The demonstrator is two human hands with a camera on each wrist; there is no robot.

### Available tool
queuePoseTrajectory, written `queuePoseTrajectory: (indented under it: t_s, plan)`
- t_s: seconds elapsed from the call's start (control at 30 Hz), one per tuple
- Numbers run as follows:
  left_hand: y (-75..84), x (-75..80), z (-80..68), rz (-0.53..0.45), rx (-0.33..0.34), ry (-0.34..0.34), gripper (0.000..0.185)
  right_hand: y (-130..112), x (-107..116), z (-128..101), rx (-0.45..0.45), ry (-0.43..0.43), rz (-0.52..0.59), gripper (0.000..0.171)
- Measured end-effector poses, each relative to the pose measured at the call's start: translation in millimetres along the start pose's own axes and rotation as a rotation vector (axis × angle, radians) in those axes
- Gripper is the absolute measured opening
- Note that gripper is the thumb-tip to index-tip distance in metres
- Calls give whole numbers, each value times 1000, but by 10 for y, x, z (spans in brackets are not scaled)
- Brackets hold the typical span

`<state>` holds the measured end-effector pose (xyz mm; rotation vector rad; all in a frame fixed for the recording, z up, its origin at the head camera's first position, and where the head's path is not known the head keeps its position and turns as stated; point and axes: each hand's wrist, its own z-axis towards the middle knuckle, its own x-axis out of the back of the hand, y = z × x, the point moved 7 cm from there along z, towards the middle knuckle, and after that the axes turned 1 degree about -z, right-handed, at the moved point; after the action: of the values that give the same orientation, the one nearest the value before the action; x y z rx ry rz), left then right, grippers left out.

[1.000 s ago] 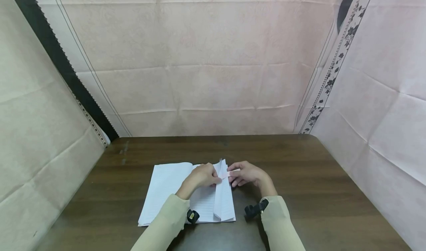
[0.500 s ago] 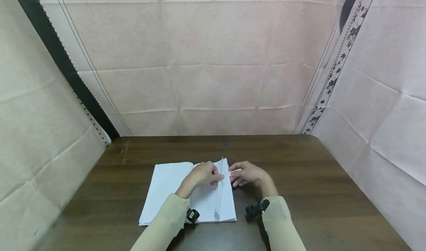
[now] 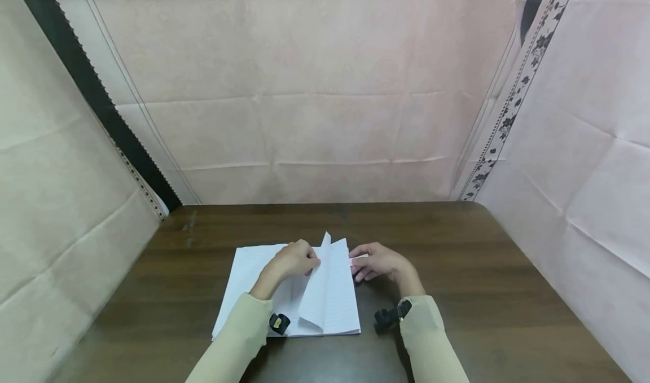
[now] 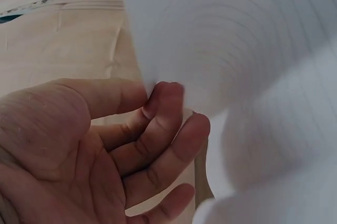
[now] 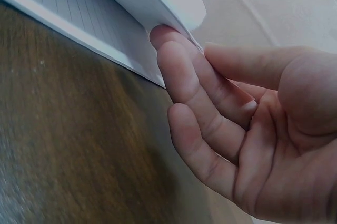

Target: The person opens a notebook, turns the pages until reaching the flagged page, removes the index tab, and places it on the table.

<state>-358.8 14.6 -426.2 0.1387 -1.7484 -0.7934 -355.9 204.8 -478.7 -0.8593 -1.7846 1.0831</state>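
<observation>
Dark wooden table [image 3: 457, 293] boxed in by pale pink creased cloth backdrop [image 3: 315, 89], with a floral-bordered strip [image 3: 513, 95] at back right. Near the front middle of the table, an open lined notebook [image 3: 249, 281] lying flat. One lined page [image 3: 325, 281] lifted off the right half, curled and standing up over the spine. Left hand [image 3: 289, 262] over the middle of the notebook, fingers [image 4: 163, 124] curled against the raised page, thumb behind it, pinching the sheet. Right hand [image 3: 381, 264] at the notebook's right edge, on the table side, fingers [image 5: 184, 71] loosely bent, fingertips tucked under the corner of the upper pages with thumb above, a light pinch on that edge. Beige sleeves [image 3: 431, 338] on both forearms, black wrist cameras [image 3: 388, 317] strapped at the cuffs.
</observation>
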Motion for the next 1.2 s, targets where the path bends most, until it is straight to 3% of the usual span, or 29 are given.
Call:
queuePoseTrajectory:
  t_s: [0.5, 1.2]
  plan:
    - [-530, 252, -224, 153, 109, 61, 24, 34, -44, 0, -20, 22, -13, 32]
    - [-1176, 506, -461, 146, 195, 80, 19, 64, 4, 19, -43, 86, -108, 39]
